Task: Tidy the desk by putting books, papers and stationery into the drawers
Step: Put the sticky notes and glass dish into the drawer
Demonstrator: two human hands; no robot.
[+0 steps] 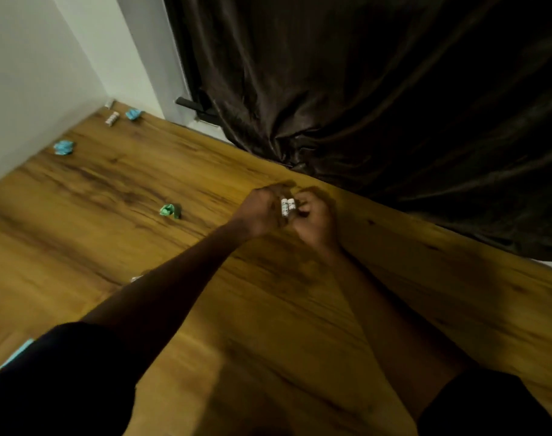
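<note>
Both hands meet over the far side of the wooden desk point(205, 309). My left hand point(262, 212) and my right hand point(315, 221) are closed around two small white cylinders point(287, 207) with dark print, held side by side between the fingers. Which hand bears them more I cannot tell. A crumpled green paper ball point(170, 211) lies on the desk left of my hands. Two crumpled blue paper balls lie farther away, one point(64, 147) by the left wall and one point(134, 113) near the corner. Two more white cylinders point(112, 118) lie in that corner.
A dark brown curtain point(394, 105) hangs along the desk's far edge, touching it. A white wall point(32, 73) bounds the left side. A pale blue object point(18, 354) shows at the lower left, partly behind my sleeve. Something small and white point(135, 279) peeks out beside my left forearm.
</note>
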